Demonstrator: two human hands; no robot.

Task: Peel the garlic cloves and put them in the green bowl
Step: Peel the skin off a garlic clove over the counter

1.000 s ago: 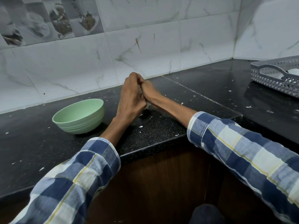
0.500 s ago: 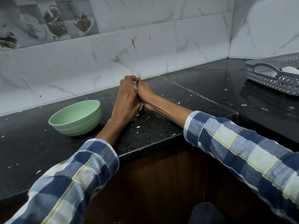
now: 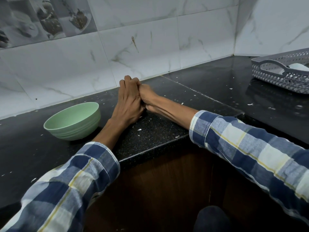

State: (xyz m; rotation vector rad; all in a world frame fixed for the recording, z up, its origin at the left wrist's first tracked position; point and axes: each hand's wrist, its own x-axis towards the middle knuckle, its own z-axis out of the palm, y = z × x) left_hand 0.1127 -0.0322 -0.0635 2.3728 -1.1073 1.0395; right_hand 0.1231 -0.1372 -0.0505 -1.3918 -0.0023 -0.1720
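The pale green bowl (image 3: 78, 131) stands on the black counter, left of my hands, and looks empty from here. My left hand (image 3: 128, 102) and my right hand (image 3: 148, 96) are pressed together over the counter near the tiled wall, fingers curled and meeting at the tips. Whatever they hold is hidden between them; the earlier frames showed a pale bit of garlic clove there. Both wrists rest on the counter. My left hand is about a hand's width right of the bowl.
Small white flakes of peel (image 3: 139, 129) are scattered over the speckled black counter (image 3: 158, 138). A grey perforated basket (image 3: 280, 79) with something white (image 3: 297, 66) inside stands at the far right. The counter's front edge runs just below my forearms, with a brown cabinet underneath.
My joined hands stayed together and worked slightly. The pale bit seen between the fingertips half a second ago is now covered. The camera view shifted a little.
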